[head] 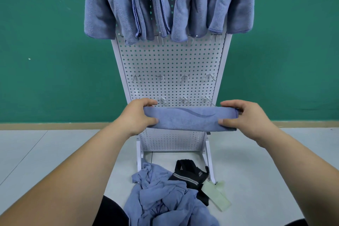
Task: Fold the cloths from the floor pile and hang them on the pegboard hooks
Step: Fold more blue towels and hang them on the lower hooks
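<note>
I hold a folded blue cloth (189, 119) stretched level in front of the white pegboard (170, 60). My left hand (136, 117) grips its left end and my right hand (246, 117) grips its right end. The cloth sits just below the lowest row of metal hooks (185, 100). A second row of bare hooks (184, 77) is higher up. Several folded blue cloths (150, 3) hang across the top of the board. On the floor below lies the pile of crumpled blue cloths (165, 198).
A black garment with grey stripes (189, 174) and pale green tags (216, 192) lie beside the pile at the pegboard's right foot (211, 170). A green wall (55, 51) stands behind the board. The floor is light grey (45, 152).
</note>
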Demonstrator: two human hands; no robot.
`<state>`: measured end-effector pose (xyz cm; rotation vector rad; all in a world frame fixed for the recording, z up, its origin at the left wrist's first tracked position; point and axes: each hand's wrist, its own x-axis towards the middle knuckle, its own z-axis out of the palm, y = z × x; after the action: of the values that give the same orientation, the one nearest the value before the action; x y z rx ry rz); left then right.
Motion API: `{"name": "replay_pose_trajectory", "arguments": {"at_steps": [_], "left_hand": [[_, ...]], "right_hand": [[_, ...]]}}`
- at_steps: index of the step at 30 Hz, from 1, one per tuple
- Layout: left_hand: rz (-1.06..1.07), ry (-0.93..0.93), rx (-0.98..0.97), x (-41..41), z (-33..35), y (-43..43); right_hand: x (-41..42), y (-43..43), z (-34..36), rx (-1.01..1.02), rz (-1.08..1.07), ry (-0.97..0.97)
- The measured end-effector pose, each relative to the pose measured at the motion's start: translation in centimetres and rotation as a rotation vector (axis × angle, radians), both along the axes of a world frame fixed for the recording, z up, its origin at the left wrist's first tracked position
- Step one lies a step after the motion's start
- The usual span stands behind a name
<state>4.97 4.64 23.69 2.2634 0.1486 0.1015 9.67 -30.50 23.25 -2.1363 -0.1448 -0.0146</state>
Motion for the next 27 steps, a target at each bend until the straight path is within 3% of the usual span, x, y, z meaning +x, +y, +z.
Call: {"name": "replay_pose_trajectory", "arguments": {"at_steps": [3, 6, 13, 18, 22, 27], "left_hand": [[-0.044, -0.004, 0.175, 0.0, 0.0, 0.4], [-0.024, 0.043, 0.182, 0.0, 0.1, 0.7], [0.063, 0.076, -0.302, 0.4, 0.1, 1.9], [0.051, 0.078, -0.322, 0.3, -0.6, 1.8], [0.009, 0.147, -0.349, 0.1, -0.4, 2.4], [-0.014, 0.209, -0.225, -0.9, -0.2, 3.6]], "right_hand": [[0.1, 0.1, 0.0, -0.247, 0.003, -0.092], [0.4, -0.3, -0.4, -0.264, 0.013, -0.099], [0.7, -0.8, -0.8, 0.182, 0.04, 0.11], [0.8, -0.2, -1.1, 0.192, -0.02, 0.132], [1.1, 0.0, -1.3, 0.326, -0.014, 0.206], [0.9, 0.5, -0.6, 0.401, 0.052, 0.247]]}}
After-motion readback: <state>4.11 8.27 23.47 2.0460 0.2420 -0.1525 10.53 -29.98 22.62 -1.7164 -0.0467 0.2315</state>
